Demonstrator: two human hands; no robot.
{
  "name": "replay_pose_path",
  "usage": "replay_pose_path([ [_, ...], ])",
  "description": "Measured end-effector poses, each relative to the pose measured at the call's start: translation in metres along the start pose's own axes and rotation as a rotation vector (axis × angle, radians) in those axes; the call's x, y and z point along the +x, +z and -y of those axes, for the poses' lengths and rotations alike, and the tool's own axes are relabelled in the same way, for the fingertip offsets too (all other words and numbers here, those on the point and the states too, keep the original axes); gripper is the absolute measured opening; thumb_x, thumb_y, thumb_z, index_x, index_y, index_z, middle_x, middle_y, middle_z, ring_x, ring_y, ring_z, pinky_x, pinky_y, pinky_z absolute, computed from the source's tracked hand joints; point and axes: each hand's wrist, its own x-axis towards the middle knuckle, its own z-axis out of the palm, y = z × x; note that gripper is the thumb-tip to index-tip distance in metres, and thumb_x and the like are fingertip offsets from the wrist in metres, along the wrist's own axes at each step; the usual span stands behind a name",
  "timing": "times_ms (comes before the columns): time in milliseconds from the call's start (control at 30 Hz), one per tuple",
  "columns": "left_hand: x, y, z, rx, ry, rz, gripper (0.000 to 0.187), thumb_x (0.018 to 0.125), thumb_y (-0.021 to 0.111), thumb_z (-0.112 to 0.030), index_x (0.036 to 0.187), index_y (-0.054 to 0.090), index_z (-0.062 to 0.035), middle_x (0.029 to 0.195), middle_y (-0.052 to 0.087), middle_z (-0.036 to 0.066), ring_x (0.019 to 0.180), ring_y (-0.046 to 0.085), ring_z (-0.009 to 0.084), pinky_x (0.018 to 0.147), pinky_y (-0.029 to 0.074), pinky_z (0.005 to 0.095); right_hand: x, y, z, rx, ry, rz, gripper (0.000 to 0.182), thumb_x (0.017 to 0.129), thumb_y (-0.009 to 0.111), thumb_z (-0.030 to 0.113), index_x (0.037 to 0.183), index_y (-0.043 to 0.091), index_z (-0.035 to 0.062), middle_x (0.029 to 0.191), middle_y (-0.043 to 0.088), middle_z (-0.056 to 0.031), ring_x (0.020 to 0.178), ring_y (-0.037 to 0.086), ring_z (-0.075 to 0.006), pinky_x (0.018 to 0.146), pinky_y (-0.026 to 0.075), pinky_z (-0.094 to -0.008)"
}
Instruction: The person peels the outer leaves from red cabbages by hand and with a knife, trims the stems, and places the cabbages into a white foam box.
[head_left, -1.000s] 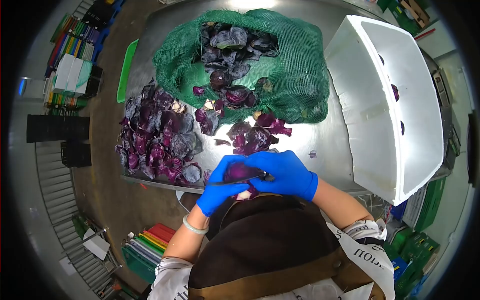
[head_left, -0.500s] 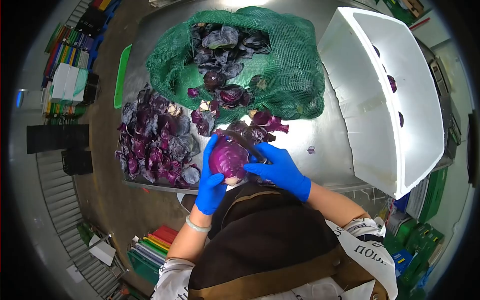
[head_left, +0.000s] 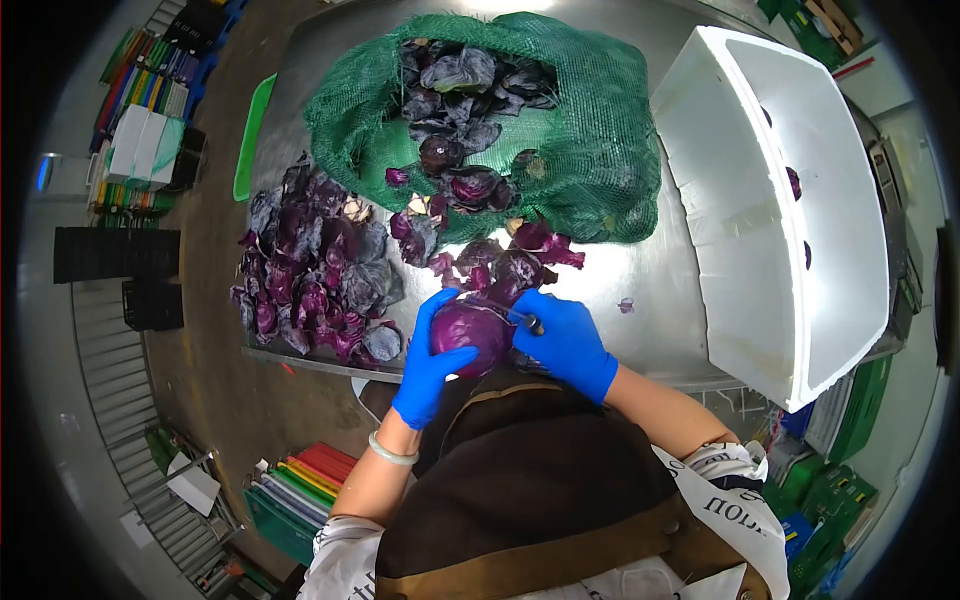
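My left hand, in a blue glove, is wrapped round the left side of a smooth purple red cabbage, held at the table's near edge in front of my apron. In my gloved right hand is a knife; its dark handle end pokes out of the fist, and the blade lies along the top of the cabbage, partly hard to see. Just beyond the cabbage lie loose purple leaves and trimmings. Left of my left hand spreads a heap of discarded cabbage leaves.
A green mesh bag with dark leaves and cabbages inside lies across the metal table. On the right, a tall white foam box holds some purple pieces. A green tray edge shows at the left.
The knife has shifted from the cabbage's upper right side to across its top. The cabbage has turned in my left hand, its pale stem end now out of sight.
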Motion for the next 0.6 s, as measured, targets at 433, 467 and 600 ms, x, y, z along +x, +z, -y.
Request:
replay_pose_path([
  [433, 0.001, -0.003, -0.011, -0.040, -0.029, 0.250, 0.119, 0.059, 0.082, -0.011, 0.154, 0.012, -0.0191, 0.127, 0.049, 0.010, 0.118, 0.052, 0.0239, 0.102, 0.043, 0.0372, 0.018, -0.025, 0.014, 0.067, -0.450, 0.095, 0.026, 0.072, 0.073, 0.011, 0.098, 0.067, 0.0090, 0.078, 0.065, -0.0069, 0.064, 0.064, -0.0231, 0.059, 0.053, -0.0304],
  [467, 0.001, -0.005, -0.009, -0.020, -0.031, 0.238, 0.120, 0.058, 0.083, -0.012, 0.154, 0.010, -0.0190, 0.127, 0.049, 0.010, 0.118, 0.052, 0.0238, 0.102, 0.043, 0.0371, 0.016, -0.022, 0.014, 0.024, -0.431, 0.085, 0.023, 0.072, 0.072, 0.014, 0.094, 0.067, 0.0081, 0.078, 0.065, -0.0068, 0.065, 0.064, -0.0229, 0.059, 0.052, -0.0314],
  [600, -0.003, -0.005, -0.015, 0.110, 0.090, 0.274, 0.127, 0.056, 0.085, -0.014, 0.154, 0.005, -0.0177, 0.133, 0.044, 0.012, 0.121, 0.049, 0.0243, 0.104, 0.042, 0.0380, 0.027, -0.014, -0.014, 0.348, 0.072, 0.003, 0.020, 0.073, 0.070, 0.018, 0.088, 0.066, 0.0046, 0.076, 0.064, -0.0093, 0.061, 0.062, -0.0205, 0.058, 0.050, -0.0311],
])
